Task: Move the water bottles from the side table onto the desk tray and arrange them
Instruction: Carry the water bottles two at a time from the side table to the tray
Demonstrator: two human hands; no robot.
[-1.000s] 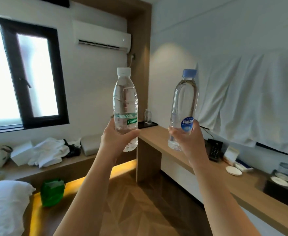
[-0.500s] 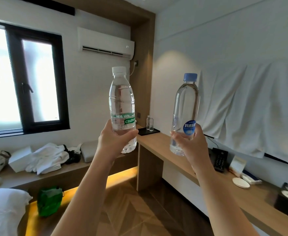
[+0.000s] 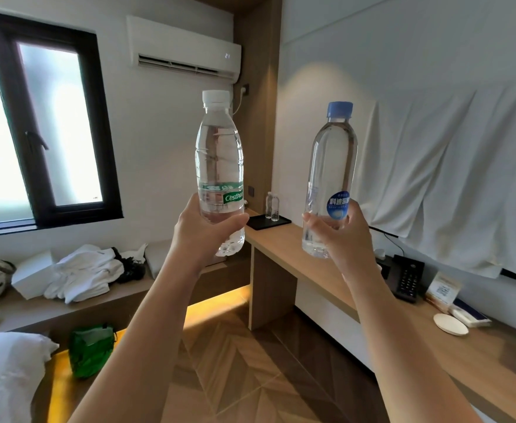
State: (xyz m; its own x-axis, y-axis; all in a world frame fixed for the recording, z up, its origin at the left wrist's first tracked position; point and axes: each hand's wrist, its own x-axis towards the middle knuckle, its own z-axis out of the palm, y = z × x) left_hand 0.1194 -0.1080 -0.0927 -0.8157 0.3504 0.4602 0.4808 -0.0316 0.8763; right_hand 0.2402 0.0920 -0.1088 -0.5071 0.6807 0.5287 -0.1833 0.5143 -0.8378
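My left hand (image 3: 203, 232) grips the lower part of a clear water bottle with a white cap and green label (image 3: 219, 157), held upright in the air. My right hand (image 3: 339, 239) holds a second upright bottle with a blue cap and round blue label (image 3: 331, 166). Both are raised at chest height in front of me. Far behind them, a black tray (image 3: 261, 222) lies on the far end of the wooden desk (image 3: 305, 257), with two small bottles (image 3: 272, 206) standing on it.
The desk runs along the right wall with a black phone (image 3: 406, 280), a card stand (image 3: 443, 290) and a white coaster (image 3: 450, 324). A low bench under the window holds white towels (image 3: 82, 273). A green bag (image 3: 90, 349) sits on the floor by the bed pillow (image 3: 6, 370).
Both bottles stay gripped and upright. The view has shifted closer to the desk, and the tray with the small bottles sits larger between my hands.
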